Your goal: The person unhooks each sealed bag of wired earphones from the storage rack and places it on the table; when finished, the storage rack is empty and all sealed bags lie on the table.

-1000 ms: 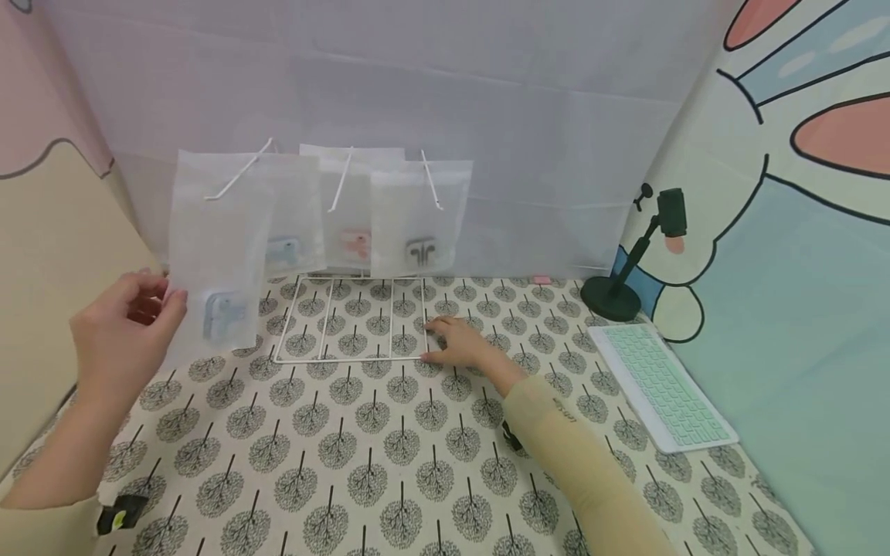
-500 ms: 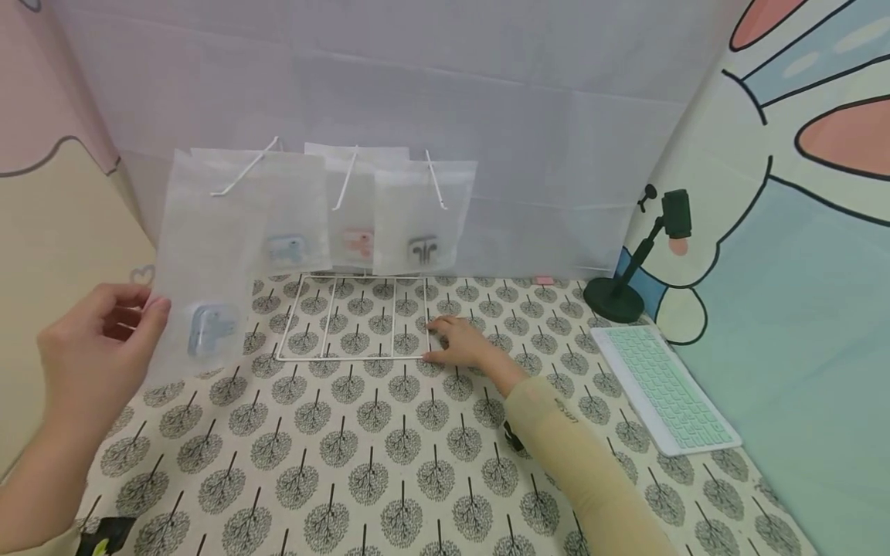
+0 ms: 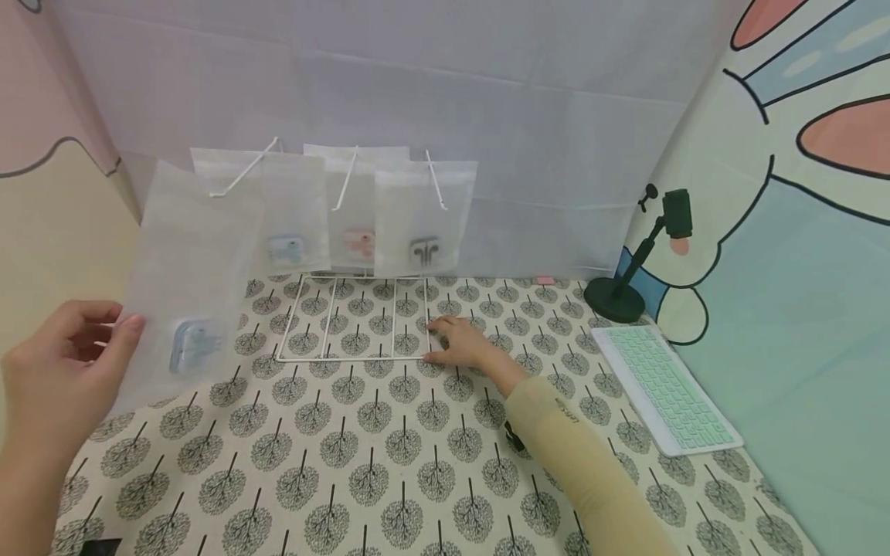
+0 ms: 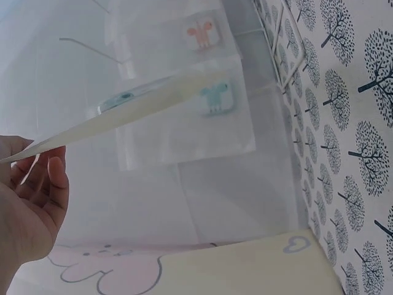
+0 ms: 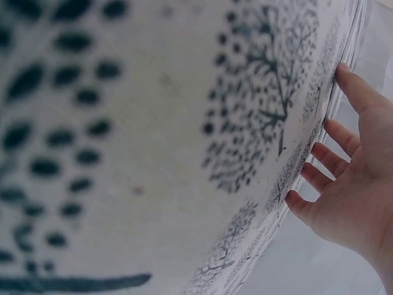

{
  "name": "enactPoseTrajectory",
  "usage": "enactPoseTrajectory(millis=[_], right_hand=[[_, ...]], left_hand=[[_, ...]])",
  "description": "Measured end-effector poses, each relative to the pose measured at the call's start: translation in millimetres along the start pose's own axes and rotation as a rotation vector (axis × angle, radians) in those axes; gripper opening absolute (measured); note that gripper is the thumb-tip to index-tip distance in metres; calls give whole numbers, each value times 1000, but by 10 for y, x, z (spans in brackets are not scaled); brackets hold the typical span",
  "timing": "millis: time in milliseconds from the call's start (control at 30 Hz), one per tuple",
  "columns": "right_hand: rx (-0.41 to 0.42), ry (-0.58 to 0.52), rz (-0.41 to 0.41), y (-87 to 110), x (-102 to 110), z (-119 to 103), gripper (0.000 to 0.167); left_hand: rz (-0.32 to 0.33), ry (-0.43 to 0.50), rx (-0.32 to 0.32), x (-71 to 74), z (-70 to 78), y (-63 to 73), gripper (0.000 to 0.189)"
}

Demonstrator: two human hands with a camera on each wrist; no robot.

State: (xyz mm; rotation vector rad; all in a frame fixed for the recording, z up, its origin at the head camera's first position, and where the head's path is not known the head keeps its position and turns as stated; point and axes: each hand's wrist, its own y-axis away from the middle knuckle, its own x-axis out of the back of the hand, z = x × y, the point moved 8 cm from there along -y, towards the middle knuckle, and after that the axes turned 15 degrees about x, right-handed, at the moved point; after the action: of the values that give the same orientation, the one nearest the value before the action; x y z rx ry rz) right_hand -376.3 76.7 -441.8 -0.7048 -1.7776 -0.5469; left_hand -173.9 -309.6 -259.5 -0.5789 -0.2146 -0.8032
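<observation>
My left hand (image 3: 66, 363) pinches the side edge of a frosted plastic bag (image 3: 188, 255) holding blue earphones (image 3: 196, 345). The bag hangs tilted at the left, its top overlapping the tip of the left hook (image 3: 243, 168) in the head view. Seen nearly edge-on in the left wrist view, this bag (image 4: 123, 120) runs out from my fingers. Behind it hang a second bag with blue earphones (image 3: 287, 249), one with pink earphones (image 3: 360, 244) and one with black earphones (image 3: 424, 250). My right hand (image 3: 459, 344), fingers spread, rests on the table at the right side of the white wire rack base (image 3: 358, 360).
A mint-and-white keyboard (image 3: 664, 390) lies on the right of the tree-print tablecloth (image 3: 375, 479). Behind it stands a black phone stand (image 3: 615, 297). A small pink item (image 3: 545, 280) is at the table's back edge. Cloth walls with cartoon prints enclose the sides.
My left hand has moved left and toward me with the bag, drawing it along the left hook. The bag's top has dropped and tilted. My right hand has stayed at the rack base.
</observation>
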Motion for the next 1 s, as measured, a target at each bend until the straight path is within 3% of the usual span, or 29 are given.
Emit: enactPoseTrajectory(millis=[167, 300, 600, 800, 1000], right_hand=[[-3, 8, -6, -6, 4, 3, 72], [-12, 5, -13, 2, 14, -5, 72], [-16, -17, -10, 34, 37, -28, 71], [-21, -21, -13, 32, 34, -23, 72], [-18, -18, -16, 24, 29, -20, 72]], left_hand=[[-20, -2, 85, 18, -166, -59, 25], [-49, 76, 93, 18, -245, -97, 35], [-144, 294, -50, 40, -215, -74, 29], [-160, 212, -20, 3, -301, -86, 32], [-251, 193, -22, -61, -403, -110, 37]])
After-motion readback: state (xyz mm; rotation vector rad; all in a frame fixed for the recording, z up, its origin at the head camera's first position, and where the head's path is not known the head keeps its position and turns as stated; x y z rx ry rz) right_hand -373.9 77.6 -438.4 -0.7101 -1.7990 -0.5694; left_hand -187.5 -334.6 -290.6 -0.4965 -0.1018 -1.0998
